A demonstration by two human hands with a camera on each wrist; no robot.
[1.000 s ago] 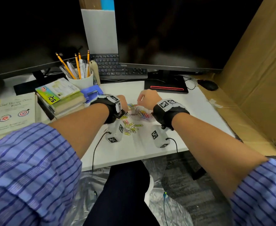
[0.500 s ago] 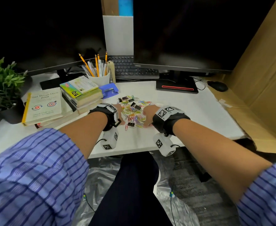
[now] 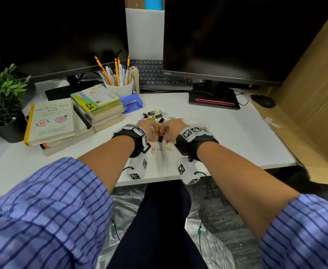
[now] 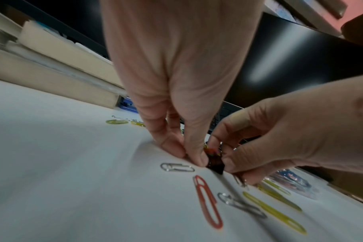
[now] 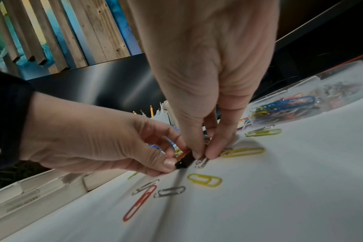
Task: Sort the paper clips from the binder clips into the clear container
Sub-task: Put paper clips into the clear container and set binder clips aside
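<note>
Coloured paper clips (image 3: 160, 149) and black binder clips (image 3: 155, 113) lie scattered on the white desk (image 3: 236, 136). My left hand (image 3: 150, 133) and right hand (image 3: 170, 133) meet fingertip to fingertip at the near end of the pile. Between them sits a black binder clip (image 5: 183, 161) tangled with coloured clips; the left thumb (image 5: 168, 163) presses one side, and the right hand (image 4: 228, 162) pinches the other. Loose red (image 4: 207, 201), silver (image 4: 177, 167) and yellow (image 4: 273, 211) paper clips lie just in front. The clear container (image 5: 290, 106) holding several paper clips stands right of my right hand, mostly hidden in the head view.
A stack of books (image 3: 99, 109) and a blue hole punch (image 3: 131, 102) lie to the left. A white pencil cup (image 3: 120, 88), a keyboard (image 3: 159, 78) and monitor stands sit behind. A plant (image 3: 2, 98) is far left, a mouse (image 3: 263, 100) and cardboard wall (image 3: 304, 113) on the right.
Half a second ago the hands flanked the pile, apart. They have drawn together at its near end, fingertips closing on the binder clip.
</note>
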